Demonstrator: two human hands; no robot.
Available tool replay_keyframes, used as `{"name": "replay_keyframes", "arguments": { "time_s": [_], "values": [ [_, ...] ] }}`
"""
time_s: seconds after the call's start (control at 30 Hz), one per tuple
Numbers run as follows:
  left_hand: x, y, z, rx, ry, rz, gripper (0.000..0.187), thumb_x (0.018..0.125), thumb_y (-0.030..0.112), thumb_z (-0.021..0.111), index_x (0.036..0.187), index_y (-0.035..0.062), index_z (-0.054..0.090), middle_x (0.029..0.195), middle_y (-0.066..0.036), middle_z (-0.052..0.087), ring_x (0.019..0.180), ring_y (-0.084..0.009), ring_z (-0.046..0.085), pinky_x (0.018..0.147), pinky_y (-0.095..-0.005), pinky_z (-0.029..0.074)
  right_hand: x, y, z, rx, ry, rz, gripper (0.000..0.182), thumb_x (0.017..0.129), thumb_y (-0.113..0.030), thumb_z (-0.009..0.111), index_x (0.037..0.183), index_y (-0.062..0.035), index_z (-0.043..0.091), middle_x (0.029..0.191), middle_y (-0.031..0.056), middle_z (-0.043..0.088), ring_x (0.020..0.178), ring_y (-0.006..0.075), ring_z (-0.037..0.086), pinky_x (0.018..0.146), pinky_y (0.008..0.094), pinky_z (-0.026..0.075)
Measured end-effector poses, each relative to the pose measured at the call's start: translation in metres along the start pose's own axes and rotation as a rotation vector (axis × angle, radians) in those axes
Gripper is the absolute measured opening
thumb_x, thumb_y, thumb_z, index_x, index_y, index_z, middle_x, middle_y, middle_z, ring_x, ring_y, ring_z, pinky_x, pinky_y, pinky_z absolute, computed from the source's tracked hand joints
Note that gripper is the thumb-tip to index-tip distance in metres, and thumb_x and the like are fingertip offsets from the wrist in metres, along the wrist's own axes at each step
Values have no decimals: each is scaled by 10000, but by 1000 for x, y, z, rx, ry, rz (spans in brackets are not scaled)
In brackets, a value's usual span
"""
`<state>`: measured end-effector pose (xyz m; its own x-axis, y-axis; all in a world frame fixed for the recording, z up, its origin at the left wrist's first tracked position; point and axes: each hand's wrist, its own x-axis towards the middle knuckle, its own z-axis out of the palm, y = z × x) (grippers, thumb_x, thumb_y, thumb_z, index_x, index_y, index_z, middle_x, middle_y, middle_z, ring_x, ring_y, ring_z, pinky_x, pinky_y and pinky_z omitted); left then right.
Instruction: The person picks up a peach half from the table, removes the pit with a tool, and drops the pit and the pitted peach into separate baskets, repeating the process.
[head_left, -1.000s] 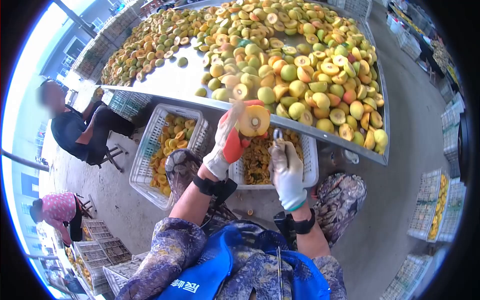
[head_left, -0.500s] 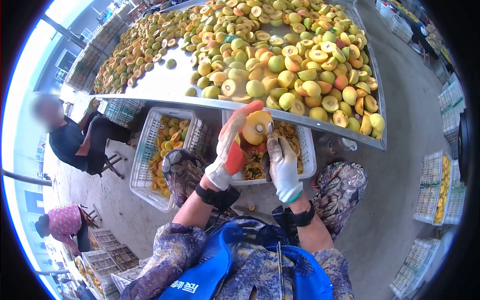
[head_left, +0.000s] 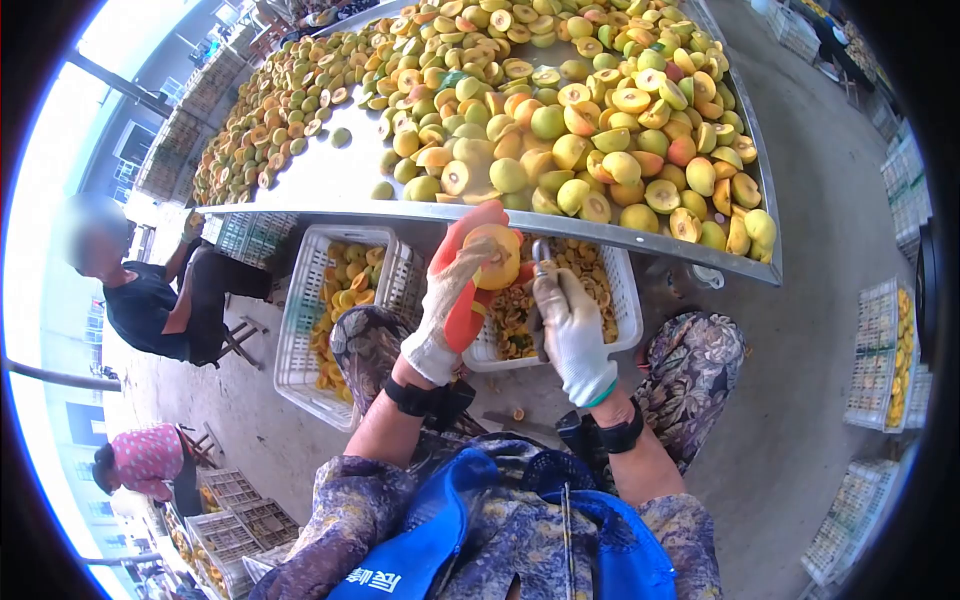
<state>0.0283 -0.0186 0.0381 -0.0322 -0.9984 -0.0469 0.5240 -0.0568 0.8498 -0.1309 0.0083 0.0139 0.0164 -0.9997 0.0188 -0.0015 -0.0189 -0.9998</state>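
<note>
A yellow peach half [head_left: 494, 262] sits in my left hand [head_left: 462, 285], which wears a white knit glove with an orange-red coating. The fingers wrap round the fruit, and its cut face is partly hidden and blurred. My right hand [head_left: 570, 325], in a white glove with a teal cuff, is closed round a small tool with a rounded metal, spoon-like tip [head_left: 541, 250]. That tip is just right of the peach half, apart from it. Below both hands stands a white crate [head_left: 628, 300] holding small orange-brown fruit pieces, partly covered by the hands.
A metal-edged table [head_left: 640, 238] heaped with halved peaches [head_left: 570, 150] lies ahead. Left of my knees is a white crate [head_left: 290, 345] of peach halves. One person [head_left: 150, 300] sits at left, another [head_left: 150, 460] farther back. More crates [head_left: 875, 360] stand at right.
The metal tip has moved from the peach half's cut face to its right side. My left hand has shifted slightly left with the fruit. The view has shifted a little.
</note>
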Motion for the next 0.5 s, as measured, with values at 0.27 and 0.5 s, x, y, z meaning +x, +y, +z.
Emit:
{"name": "replay_keyframes", "arguments": {
  "time_s": [0.27,0.5],
  "values": [
    [-1,-25,11,-215,3,75,460,1001,109,672,1434,36,538,1301,-131,632,1250,-264,620,1116,-504,533,-10,19,15,-127,-68,16,225,1090,-200,549,1020,10,588,746,224,592,658,399,548,625,426,469],
    [-4,-41,15,-226,35,197,407,1014,159,682,1382,23,575,1272,-128,640,1244,-265,617,1141,-506,510,-11,29,23,-163,-57,73,213,1088,-197,530,1058,9,573,804,267,650,787,489,654,644,477,501]
  ]
}}
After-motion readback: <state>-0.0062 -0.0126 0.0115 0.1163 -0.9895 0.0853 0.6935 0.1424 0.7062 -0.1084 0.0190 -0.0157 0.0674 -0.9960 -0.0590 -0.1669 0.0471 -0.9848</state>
